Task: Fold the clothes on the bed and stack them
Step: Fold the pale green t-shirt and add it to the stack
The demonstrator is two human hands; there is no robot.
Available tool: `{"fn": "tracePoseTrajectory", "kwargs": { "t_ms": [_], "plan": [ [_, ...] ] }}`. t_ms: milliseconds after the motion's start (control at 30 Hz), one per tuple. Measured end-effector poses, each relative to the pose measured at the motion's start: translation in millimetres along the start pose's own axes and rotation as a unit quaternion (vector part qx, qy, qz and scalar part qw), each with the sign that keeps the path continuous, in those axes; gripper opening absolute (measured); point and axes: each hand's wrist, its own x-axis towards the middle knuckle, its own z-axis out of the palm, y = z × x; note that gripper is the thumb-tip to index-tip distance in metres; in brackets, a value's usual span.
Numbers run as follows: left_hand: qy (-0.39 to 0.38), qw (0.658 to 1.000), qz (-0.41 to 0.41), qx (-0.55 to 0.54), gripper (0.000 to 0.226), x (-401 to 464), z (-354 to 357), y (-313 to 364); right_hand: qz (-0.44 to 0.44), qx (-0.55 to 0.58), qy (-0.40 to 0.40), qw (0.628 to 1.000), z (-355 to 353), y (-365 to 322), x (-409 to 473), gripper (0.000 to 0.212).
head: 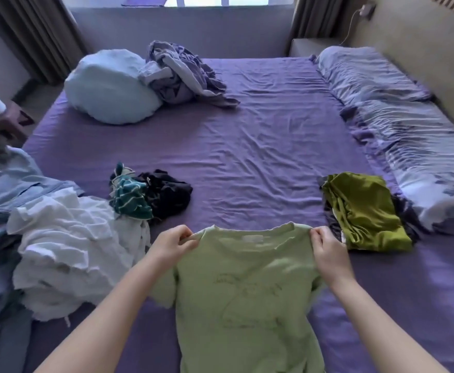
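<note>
A light green T-shirt (pixel 247 297) hangs spread out in front of me over the near edge of the purple bed (pixel 261 157). My left hand (pixel 170 242) pinches its left shoulder and my right hand (pixel 326 250) pinches its right shoulder. A folded olive-green garment (pixel 365 211) tops a small stack at the right. Unfolded clothes lie at the left: a white garment (pixel 70 251), blue garments (pixel 8 200), a teal striped piece (pixel 129 197) and a black piece (pixel 166 192).
A pale blue pillow (pixel 110 87) and a crumpled grey-lilac sheet (pixel 180 74) lie at the far left of the bed. Patterned pillows (pixel 408 135) line the right side by the headboard. Another person's hand (pixel 0 130) shows at the left edge.
</note>
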Motion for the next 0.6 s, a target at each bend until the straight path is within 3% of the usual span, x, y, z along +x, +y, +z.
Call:
{"fn": "tracePoseTrajectory", "kwargs": {
  "t_ms": [67, 233, 600],
  "plan": [
    [-0.005, 1.000, -0.018, -0.003, 0.010, 27, 10, -13, 0.013, -0.006, -0.010, 1.000, 19, 4, 16, 0.023],
    [0.078, 0.992, -0.090, -0.040, 0.011, 91, 27, -25, 0.016, -0.024, -0.024, 0.999, 52, 4, 64, 0.024],
    [0.168, 0.972, -0.162, 0.005, 0.015, 205, 33, -41, -0.011, 0.008, -0.012, 1.000, 110, 2, 195, 0.025]
  ]
}}
